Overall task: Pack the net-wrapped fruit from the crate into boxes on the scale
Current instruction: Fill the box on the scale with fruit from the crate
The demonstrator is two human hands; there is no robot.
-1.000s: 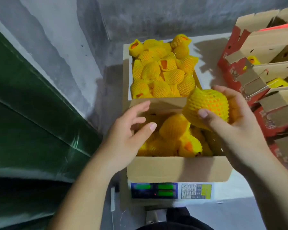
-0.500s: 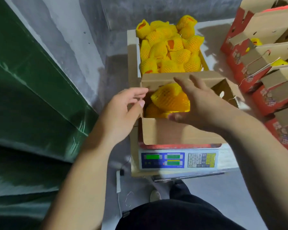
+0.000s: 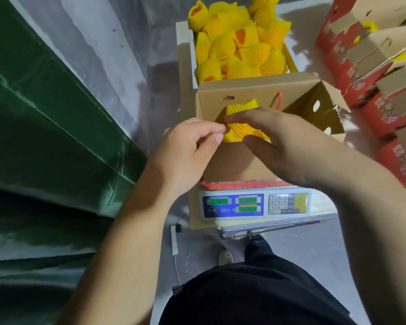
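Observation:
An open cardboard box (image 3: 256, 90) stands on the electronic scale (image 3: 253, 205). One yellow net-wrapped fruit (image 3: 240, 123) sits at the box's near left corner. My right hand (image 3: 281, 141) lies over it, fingers across the top and thumb curled under its near side. My left hand (image 3: 188, 148) is at the box's left edge, thumb and forefinger pinching the net's left end. Behind the box, the crate (image 3: 184, 66) holds several more net-wrapped fruit (image 3: 244, 43). The inside of the box is mostly hidden by my hands.
Red gift boxes (image 3: 361, 66) with open cardboard flaps are stacked on the right, some showing yellow netting. A green tarpaulin (image 3: 45, 125) slopes along the left. A power strip (image 3: 174, 240) lies on the floor below the scale, near my shoe (image 3: 224, 258).
My right hand has brought the fruit from above the box down into its near left corner. My left hand has closed its fingers onto the net. The view has tilted downward.

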